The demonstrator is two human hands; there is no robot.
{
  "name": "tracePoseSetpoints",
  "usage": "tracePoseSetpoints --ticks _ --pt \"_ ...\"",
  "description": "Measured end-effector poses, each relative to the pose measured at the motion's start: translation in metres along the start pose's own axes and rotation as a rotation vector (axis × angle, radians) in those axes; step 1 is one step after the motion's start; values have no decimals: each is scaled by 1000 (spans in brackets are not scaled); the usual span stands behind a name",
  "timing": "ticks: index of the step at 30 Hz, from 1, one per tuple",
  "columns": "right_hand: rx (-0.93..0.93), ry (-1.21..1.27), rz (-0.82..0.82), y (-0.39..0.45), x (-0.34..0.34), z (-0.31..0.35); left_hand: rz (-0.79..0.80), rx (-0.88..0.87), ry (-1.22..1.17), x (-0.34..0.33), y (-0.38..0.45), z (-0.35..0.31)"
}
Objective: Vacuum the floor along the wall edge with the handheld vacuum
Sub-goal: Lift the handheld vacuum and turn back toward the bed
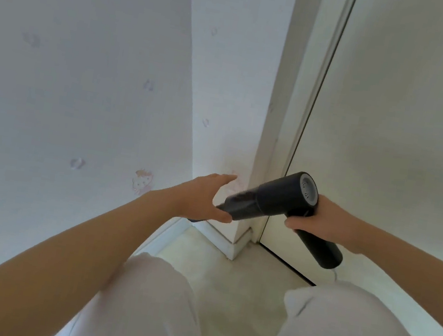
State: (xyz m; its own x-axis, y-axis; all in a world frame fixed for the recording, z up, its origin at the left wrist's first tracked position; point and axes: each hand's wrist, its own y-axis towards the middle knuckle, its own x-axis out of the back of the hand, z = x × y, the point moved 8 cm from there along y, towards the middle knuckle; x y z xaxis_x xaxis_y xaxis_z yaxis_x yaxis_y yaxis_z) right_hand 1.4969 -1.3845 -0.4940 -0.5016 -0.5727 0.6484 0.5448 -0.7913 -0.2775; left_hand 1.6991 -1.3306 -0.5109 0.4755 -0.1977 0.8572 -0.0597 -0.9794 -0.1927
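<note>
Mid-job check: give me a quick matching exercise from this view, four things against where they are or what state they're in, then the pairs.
Things:
1. right hand
2. left hand
3. handheld vacuum
4. baseboard

States or places:
A. white, running round the foot of the wall corner
B. fingers straight, spread around the vacuum's nozzle
C. dark, held above the floor, nozzle pointing left and down toward the corner
D. wrapped round the vacuum's handle

Pairs: 1-D, 2-B, 3-C, 4-A
</note>
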Motion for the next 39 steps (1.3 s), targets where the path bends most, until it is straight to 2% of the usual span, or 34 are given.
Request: tracePoseSetpoints --ticks 8,11,16,22,27,32,36,39 --pt "-60 207 40 55 -31 17 -457 -53 60 23 0 35" --pt "-79 222 90 75 -31 21 -537 -94 30 33 8 45" --pt "-96 174 215 81 -19 52 -516 -58 -11 61 2 47" --pt "-144 176 366 47 18 102 -472 72 -124 100 -34 9" --pt "-216 154 406 15 68 151 -479 163 -180 157 -67 -37" --pt "-235 218 374 -23 120 225 -490 252 -95 233 -108 -89" --pt "-229 301 386 -65 158 294 -484 424 -48 300 -157 -126" --pt "-167 256 385 -88 179 338 -523 534 -19 342 -198 -150"
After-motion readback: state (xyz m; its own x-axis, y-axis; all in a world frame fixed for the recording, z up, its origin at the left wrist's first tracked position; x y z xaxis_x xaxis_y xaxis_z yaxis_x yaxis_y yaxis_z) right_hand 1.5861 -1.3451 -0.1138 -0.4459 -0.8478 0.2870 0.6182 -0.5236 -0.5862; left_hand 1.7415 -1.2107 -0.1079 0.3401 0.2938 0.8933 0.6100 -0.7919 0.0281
